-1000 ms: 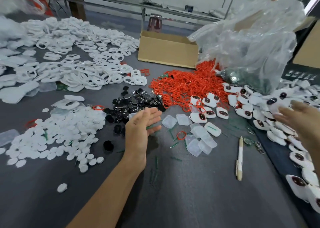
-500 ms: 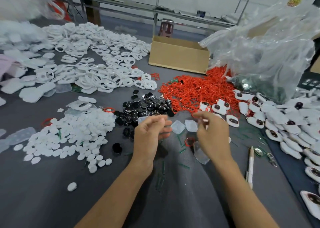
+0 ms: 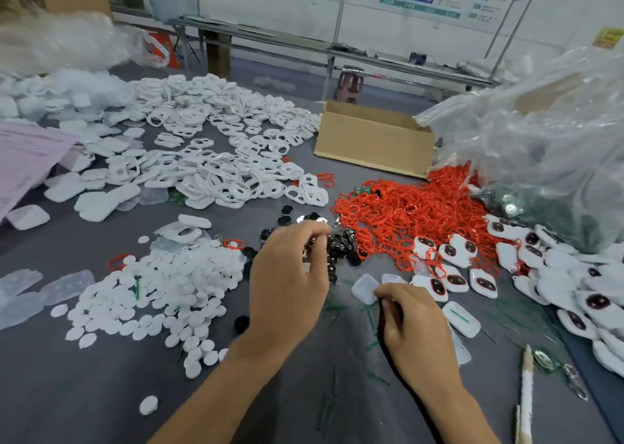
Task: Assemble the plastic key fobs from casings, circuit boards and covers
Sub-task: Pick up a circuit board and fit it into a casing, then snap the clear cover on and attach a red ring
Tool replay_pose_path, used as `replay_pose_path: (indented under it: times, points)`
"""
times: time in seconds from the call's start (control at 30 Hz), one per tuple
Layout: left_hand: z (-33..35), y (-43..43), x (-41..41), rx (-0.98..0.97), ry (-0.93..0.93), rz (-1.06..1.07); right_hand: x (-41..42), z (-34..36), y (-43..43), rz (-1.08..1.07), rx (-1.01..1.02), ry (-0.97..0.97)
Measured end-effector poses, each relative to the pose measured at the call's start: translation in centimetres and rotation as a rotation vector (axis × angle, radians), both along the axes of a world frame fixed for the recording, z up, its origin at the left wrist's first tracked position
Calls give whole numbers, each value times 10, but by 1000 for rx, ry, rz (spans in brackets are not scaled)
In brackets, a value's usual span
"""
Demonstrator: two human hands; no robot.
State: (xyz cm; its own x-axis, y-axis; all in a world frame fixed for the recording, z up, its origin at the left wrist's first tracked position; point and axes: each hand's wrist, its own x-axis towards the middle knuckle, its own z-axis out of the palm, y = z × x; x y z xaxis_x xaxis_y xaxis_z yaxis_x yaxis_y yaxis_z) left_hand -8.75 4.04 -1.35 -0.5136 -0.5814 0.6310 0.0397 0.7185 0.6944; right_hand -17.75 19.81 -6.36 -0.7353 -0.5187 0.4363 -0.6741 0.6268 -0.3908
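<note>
My left hand reaches over a heap of black round pieces, fingers curled down into it; what they hold is hidden. My right hand pinches the edge of a clear plastic cover lying on the grey table. A white casing with a green strip in it lies just right of that hand. Assembled white fobs with dark centres spread to the right. White ring casings are piled at the back left, and white discs at the left.
A pile of red loops lies behind the black pieces. A cardboard box and a big clear plastic bag stand at the back right. A pen lies near the front right. Pink paper covers the far left.
My right hand came in from the fob pile on the right and dropped to the clear cover. My left hand curled its fingers and reached over the black pieces. The view tilted up.
</note>
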Motion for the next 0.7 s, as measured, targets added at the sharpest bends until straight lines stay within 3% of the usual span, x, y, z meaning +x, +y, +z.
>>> replay_pose_path:
  times: [0.1, 0.2, 0.33, 0.57, 0.7]
  points:
    - [13, -42, -21, -199, -162, 139, -1, 0, -1, 2, 5, 3]
    - [14, -98, -48, -217, -481, 268, -1, 0, -2, -5, 14, 13]
    - [-1, -148, -59, -254, -880, 224, -1, 0, -3, 1, 15, 29]
    - [-13, -162, -71, -426, -931, 329, -3, 0, -3, 21, -32, 53]
    - [-10, -160, -64, -613, -955, 450, -3, 0, -2, -28, -198, 60]
